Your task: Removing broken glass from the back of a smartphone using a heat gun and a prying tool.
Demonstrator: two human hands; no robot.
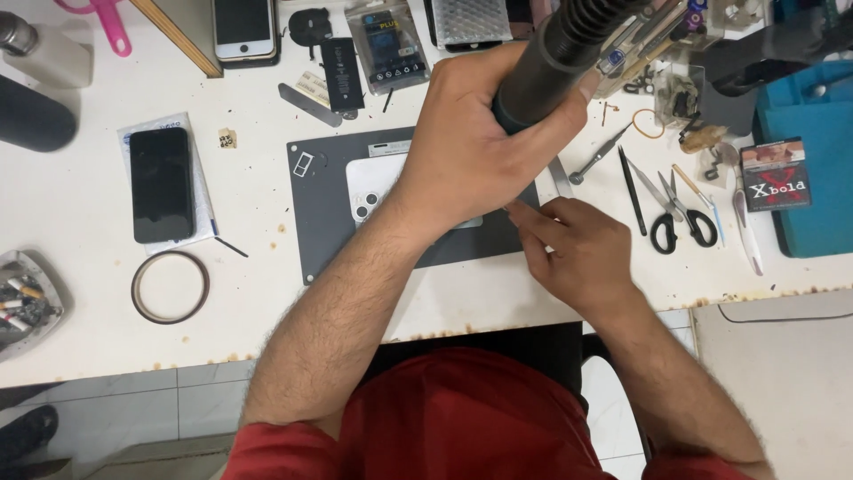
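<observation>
Both hands work over a dark grey mat (324,227) on the white surface (89,356). Left hand (471,147) is clenched around the thick black handle of a tool (555,58), probably a hot air gun, which points down toward the mat. Right hand (577,253) lies just beside it, fingers bent together and pinching something thin at the mat's edge; what it pinches is too small to tell. Under the left hand lies a white phone (373,191), back side up, with its camera lenses showing.

To the left of the hands lies a black phone (162,184) on a clear bag, and near it a ring of brown tape (171,286). Further left, at the edge, stands an ashtray (40,284) that holds cigarette ends. To the right of the hands lie black scissors (680,222), tweezers and a screwdriver (600,156), then a cigarette pack (775,175) beside a blue box (813,213). Beyond the hands lie a phone battery (342,76), a packed battery (386,44) and another phone (244,28).
</observation>
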